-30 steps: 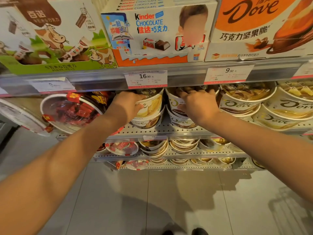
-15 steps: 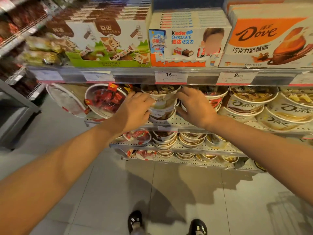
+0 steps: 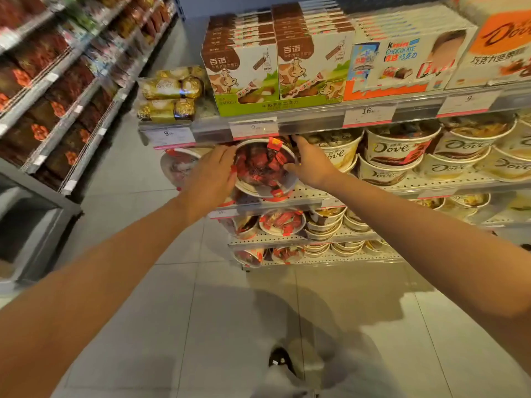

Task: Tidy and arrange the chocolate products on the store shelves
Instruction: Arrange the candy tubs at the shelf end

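Note:
A round tub of red-wrapped chocolates [image 3: 263, 168] lies tipped on its side on the second shelf [image 3: 313, 196], its clear lid facing me. My left hand [image 3: 211, 175] holds its left rim with the fingers curved along it. My right hand [image 3: 311, 162] holds the right rim, thumb on the lid and fingers behind. White Dove tubs [image 3: 393, 156] stand stacked just to the right. A second red tub [image 3: 178, 165] sits at the shelf's left end, partly behind my left hand.
The top shelf carries gold-wrapped chocolate packs [image 3: 172, 96], cow-printed boxes [image 3: 275, 76], Kinder boxes [image 3: 402, 64] and an orange Dove box [image 3: 500, 47]. Lower shelves hold more tubs [image 3: 283, 222]. Another shelving row [image 3: 57, 96] runs along the left, with grey floor tiles between.
Both hands left the white Dove tubs and moved left onto the red-chocolate tub. My view swung left and pulled back, showing the aisle and the neighbouring shelves.

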